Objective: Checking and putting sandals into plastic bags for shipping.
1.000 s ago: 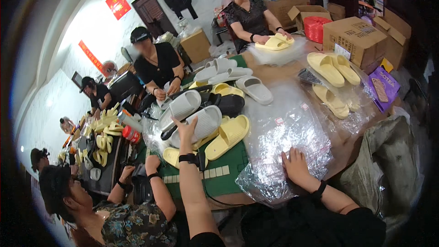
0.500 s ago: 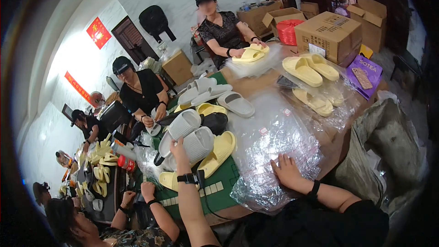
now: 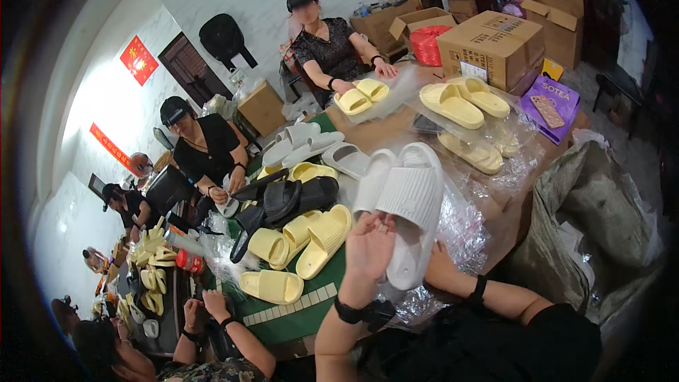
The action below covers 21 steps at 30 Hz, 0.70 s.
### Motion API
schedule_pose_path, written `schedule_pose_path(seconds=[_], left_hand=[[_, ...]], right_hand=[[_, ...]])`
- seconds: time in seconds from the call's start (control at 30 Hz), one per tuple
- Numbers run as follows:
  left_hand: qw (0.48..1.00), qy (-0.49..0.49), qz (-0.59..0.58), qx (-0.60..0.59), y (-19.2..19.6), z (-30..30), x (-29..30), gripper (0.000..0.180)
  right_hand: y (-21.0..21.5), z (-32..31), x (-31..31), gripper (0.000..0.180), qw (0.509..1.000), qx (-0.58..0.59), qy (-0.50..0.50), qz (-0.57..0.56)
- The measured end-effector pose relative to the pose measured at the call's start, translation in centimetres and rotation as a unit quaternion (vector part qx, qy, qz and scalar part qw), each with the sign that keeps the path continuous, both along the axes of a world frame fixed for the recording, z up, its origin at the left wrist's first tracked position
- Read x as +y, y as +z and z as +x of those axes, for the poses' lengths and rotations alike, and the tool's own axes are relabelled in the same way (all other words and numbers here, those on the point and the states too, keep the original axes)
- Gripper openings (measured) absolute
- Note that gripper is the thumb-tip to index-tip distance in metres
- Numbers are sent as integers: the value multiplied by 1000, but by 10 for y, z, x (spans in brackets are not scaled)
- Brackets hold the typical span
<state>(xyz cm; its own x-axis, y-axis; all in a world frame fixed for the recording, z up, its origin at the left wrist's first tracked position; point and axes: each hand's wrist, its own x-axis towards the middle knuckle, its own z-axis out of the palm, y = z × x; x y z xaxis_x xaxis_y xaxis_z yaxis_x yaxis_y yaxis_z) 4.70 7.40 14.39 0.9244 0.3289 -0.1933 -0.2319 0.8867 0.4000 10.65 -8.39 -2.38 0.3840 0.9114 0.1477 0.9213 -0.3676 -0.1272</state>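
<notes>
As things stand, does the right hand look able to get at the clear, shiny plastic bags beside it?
Probably yes: the right hand shows close beside the clear, shiny plastic bags. Pale grey ribbed slippers in the left hand hide part of both, but the bags' right side looks uncovered.

Strong light washes out the smooth white wall (image 3: 106,110) between nine and ten o'clock, while the crumpled clear plastic bags (image 3: 463,230) at four o'clock throw back hard glare. The grey-green woven sack (image 3: 608,191) near three o'clock sits dimmer. Fisheye distortion bends leftmost edges, corners fall to black, and the thin clear plastic film (image 3: 403,90) at one o'clock looks hazy.
</notes>
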Motion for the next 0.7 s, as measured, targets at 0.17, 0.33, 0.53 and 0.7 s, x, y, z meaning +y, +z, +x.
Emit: schedule_pose_path(seconds=[0.17, 0.33, 0.53, 0.7], left_hand=[[995, 83, -50, -19, -22, 41, -20, 10], [978, 191, -48, 69, -31, 61, -15, 48], [980, -32, 164, 111, -40, 22, -33, 55], [639, -135, 726, 216, -79, -32, -53, 24]], right_hand=[[-18, 3, 4, 46, 996, 40, -19, 74], [-7, -1, 3, 36, 989, 54, 28, 133], [-2, -4, 2, 32, 998, -24, -23, 46], [-10, 5, -4, 43, 998, 18, -19, 65]])
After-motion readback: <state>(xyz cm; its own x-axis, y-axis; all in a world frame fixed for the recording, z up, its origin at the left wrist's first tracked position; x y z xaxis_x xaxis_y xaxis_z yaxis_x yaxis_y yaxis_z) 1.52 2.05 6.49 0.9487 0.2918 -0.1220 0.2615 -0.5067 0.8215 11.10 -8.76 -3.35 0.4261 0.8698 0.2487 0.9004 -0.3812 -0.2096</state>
